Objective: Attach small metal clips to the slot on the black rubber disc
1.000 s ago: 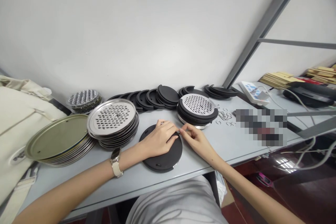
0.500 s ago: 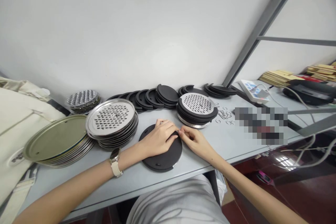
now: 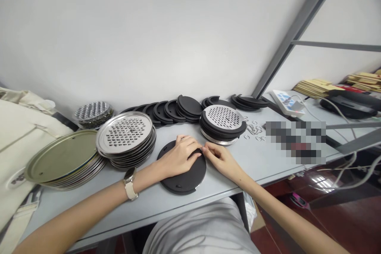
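Head camera lets us count, left to right: one stack of olive-green oval metal trays (image 3: 65,152), one small pile of silver perforated metal discs (image 3: 93,111), one larger stack of round silver metal grater plates (image 3: 126,133), one overlapping row of black crescent-edged round pieces (image 3: 160,112), one flat round black disc (image 3: 184,181), three black stacks by the wall, one black pile topped with a silver perforated plate (image 3: 223,117), and loose small silver wire rings (image 3: 254,129) too jumbled for us to number.

Our left hand (image 3: 180,156) lies across the far half of the disc, palm down; whether that grip is clamped we cannot tell. Our right hand (image 3: 218,158) has its thumb and forefinger together at the disc's right edge; anything pinched between is too small to make out.

The disc rests flat on the grey worktop (image 3: 258,160), beneath the left grip and just left of the right one. Our left fingers hide its far edge. The topped pile stands just behind our right hand.
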`<action>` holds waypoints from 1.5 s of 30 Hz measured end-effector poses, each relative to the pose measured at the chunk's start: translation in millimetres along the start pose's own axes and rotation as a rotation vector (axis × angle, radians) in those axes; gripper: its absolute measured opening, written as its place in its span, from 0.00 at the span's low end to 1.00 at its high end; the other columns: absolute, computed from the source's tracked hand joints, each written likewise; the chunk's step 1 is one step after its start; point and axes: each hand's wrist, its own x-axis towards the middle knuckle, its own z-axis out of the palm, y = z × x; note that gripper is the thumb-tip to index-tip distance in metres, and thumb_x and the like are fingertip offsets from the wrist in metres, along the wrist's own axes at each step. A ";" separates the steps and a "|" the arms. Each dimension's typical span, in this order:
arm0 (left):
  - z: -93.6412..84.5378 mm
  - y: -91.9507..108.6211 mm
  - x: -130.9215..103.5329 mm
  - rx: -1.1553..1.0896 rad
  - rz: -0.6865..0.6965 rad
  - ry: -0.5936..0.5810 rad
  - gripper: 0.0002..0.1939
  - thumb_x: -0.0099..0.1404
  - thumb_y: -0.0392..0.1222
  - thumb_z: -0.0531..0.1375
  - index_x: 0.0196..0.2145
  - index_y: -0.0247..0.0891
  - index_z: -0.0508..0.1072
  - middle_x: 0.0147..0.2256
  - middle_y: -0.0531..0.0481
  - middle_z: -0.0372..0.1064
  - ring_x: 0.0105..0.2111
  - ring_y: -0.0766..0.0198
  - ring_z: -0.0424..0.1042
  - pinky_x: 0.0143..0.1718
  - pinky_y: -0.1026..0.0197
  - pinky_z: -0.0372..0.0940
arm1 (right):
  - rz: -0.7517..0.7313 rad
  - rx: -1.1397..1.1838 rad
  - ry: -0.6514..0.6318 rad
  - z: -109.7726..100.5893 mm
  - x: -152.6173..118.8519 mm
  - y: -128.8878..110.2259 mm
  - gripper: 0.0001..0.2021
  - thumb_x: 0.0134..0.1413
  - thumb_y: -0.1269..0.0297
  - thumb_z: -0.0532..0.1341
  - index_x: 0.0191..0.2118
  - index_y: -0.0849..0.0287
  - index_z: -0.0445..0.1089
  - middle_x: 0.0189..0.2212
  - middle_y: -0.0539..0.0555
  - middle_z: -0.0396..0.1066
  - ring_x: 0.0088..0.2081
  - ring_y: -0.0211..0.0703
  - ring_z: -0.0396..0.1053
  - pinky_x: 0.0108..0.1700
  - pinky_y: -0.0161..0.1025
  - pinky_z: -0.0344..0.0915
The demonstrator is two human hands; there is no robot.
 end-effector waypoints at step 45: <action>2.3 -3.0 -0.1 -0.054 -0.048 0.038 0.04 0.64 0.34 0.58 0.39 0.37 0.70 0.36 0.48 0.66 0.42 0.59 0.65 0.50 0.54 0.58 | 0.039 -0.046 0.047 6.5 -2.4 -8.4 0.18 0.62 0.53 0.49 0.24 0.56 0.51 0.20 0.44 0.46 0.23 0.34 0.47 0.25 0.34 0.46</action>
